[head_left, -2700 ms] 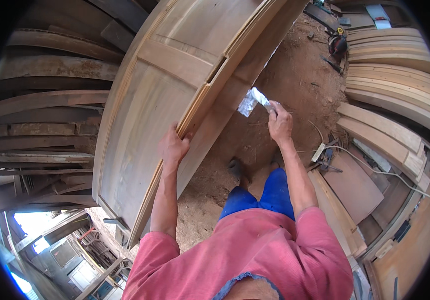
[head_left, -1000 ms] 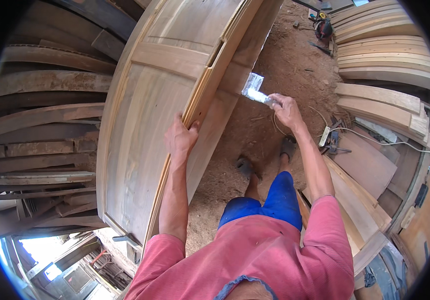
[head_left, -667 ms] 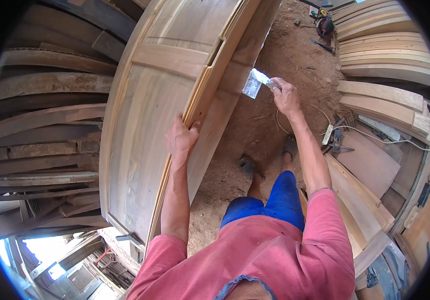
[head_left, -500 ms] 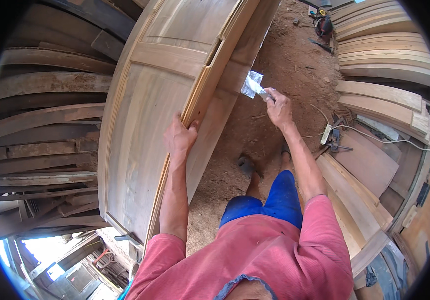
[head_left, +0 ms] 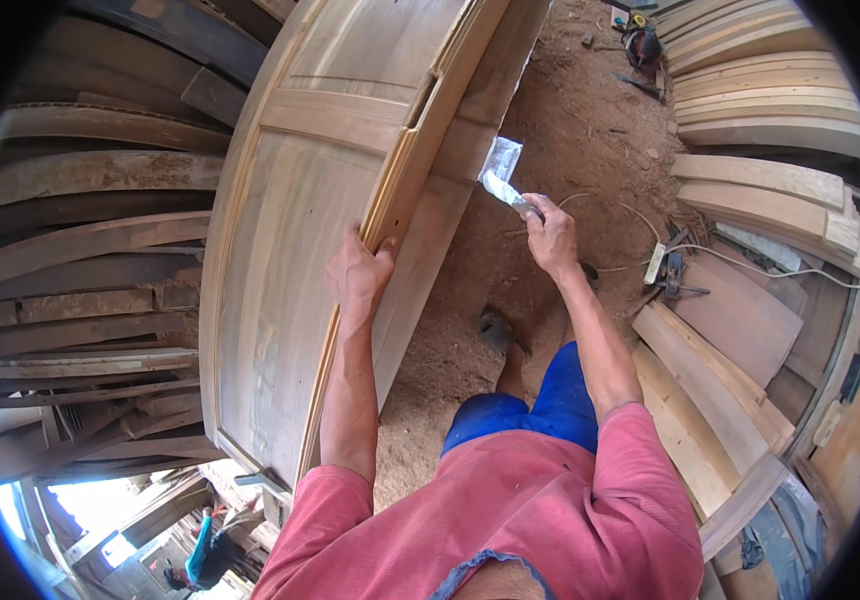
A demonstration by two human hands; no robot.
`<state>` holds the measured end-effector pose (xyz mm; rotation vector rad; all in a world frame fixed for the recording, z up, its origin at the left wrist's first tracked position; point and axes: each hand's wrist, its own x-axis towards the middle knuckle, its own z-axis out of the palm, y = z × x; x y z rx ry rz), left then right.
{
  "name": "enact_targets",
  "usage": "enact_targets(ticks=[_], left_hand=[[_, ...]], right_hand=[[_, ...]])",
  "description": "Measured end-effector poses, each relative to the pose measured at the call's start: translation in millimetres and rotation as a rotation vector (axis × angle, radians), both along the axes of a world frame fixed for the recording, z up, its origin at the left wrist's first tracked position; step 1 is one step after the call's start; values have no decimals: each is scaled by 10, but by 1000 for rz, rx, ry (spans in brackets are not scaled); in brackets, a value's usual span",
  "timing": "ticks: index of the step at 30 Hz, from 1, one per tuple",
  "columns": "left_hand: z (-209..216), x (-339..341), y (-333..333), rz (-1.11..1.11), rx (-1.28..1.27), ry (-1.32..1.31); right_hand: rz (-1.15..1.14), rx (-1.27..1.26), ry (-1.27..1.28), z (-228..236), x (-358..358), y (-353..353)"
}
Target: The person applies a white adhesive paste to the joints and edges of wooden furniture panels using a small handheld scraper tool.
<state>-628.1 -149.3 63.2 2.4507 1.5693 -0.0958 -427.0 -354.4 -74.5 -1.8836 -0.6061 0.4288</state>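
A large panelled wooden door [head_left: 310,210] stands on its long edge to my left, running from near me to the far side. My left hand [head_left: 360,268] is closed over its top edge, thumb on the near side. In my right hand [head_left: 550,232] I grip the handle of a white-smeared tool with a flat, square head [head_left: 502,160]; its exact kind is unclear. The head is at the door's right-hand border, where a thin white line runs along the wood. Whether it touches there I cannot tell.
Stacked dark boards [head_left: 100,235] fill the left side; paler planks [head_left: 770,95] are piled at right. A power tool [head_left: 643,48] lies far off on the dirt floor [head_left: 590,130]. A white cable [head_left: 780,272] crosses the boards at right. Another person [head_left: 205,550] is at lower left.
My right hand has moved slightly left and nearer me, and the white tool has tilted. My left hand keeps its hold on the door. Another person has come into view at lower left.
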Motion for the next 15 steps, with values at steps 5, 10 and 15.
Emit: enact_targets(ticks=[5,10,15], left_hand=[[29,10,-15,2,19,-2],[21,14,2,19,10,9],[-25,64,-30,68,-30,3]], right_hand=[[22,140,435,-28,6,8],[-125,127,295,-110,477,49],[27,-25,50,-118,1007,178]])
